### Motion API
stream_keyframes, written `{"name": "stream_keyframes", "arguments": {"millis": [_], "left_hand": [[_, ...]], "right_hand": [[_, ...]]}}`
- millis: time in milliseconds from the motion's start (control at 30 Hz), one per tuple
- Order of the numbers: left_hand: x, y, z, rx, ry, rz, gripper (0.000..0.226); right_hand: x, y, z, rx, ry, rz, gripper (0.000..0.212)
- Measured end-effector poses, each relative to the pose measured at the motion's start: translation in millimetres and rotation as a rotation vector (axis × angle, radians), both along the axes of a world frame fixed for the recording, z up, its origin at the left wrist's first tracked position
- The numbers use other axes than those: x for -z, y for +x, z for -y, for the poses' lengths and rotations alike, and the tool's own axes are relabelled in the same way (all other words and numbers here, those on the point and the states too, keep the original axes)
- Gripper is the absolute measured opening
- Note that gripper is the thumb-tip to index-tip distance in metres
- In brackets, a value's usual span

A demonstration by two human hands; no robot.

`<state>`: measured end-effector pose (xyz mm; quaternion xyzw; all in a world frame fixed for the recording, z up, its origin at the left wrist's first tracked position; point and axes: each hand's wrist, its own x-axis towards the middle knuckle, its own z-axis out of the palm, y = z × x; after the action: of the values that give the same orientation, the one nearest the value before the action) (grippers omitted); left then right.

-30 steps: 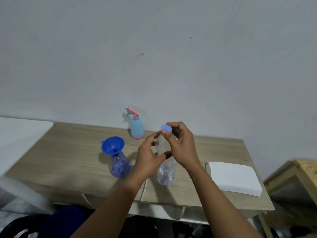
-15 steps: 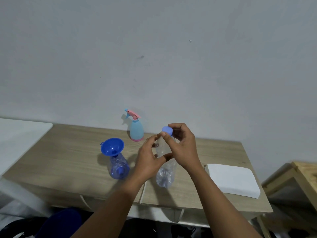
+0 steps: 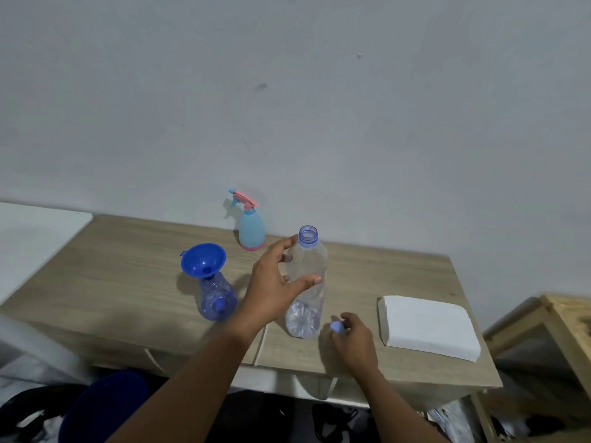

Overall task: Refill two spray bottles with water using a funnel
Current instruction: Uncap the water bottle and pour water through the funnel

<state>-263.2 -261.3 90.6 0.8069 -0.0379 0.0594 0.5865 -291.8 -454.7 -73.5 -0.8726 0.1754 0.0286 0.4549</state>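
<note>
A clear plastic water bottle (image 3: 307,260) stands uncapped on the wooden table (image 3: 128,282), with a little water at its bottom. My left hand (image 3: 275,282) grips its middle. My right hand (image 3: 351,337) holds the small blue cap (image 3: 337,327) low at the table, right of the bottle's base. A blue funnel (image 3: 203,260) sits in the neck of a blue transparent spray bottle body (image 3: 217,297) to the left. A light-blue spray bottle with a pink trigger head (image 3: 251,228) stands at the back by the wall.
A white folded stack of paper towels (image 3: 428,327) lies on the right of the table. A white surface (image 3: 32,238) adjoins on the left, a wooden frame (image 3: 563,327) on the right. A blue round object (image 3: 102,407) sits below the table's front edge.
My right hand has taken the blue cap off the water bottle and carried it down to the table. My left hand has kept its hold on the bottle.
</note>
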Motion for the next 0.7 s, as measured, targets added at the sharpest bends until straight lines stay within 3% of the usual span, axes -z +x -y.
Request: {"name": "stream_keyframes", "arguments": {"millis": [100, 233, 433, 500, 700], "left_hand": [[1, 0, 0, 0.004, 0.005, 0.004, 0.076], [3, 1, -1, 0.003, 0.008, -0.001, 0.078], [5, 0, -5, -0.011, 0.141, 0.047, 0.082], [3, 0, -5, -0.030, 0.200, 0.070, 0.079], [-12, -1, -6, -0.057, 0.320, 0.101, 0.072]], "right_hand": [[27, -4, 1, -0.083, -0.143, -0.043, 0.023], [19, -6, 1, -0.169, -0.187, -0.033, 0.031], [-39, -12, -19, -0.167, 0.142, 0.367, 0.074], [-66, -6, -35, -0.217, 0.160, 0.453, 0.084], [-95, 5, -72, -0.100, 0.330, 0.526, 0.072]]}}
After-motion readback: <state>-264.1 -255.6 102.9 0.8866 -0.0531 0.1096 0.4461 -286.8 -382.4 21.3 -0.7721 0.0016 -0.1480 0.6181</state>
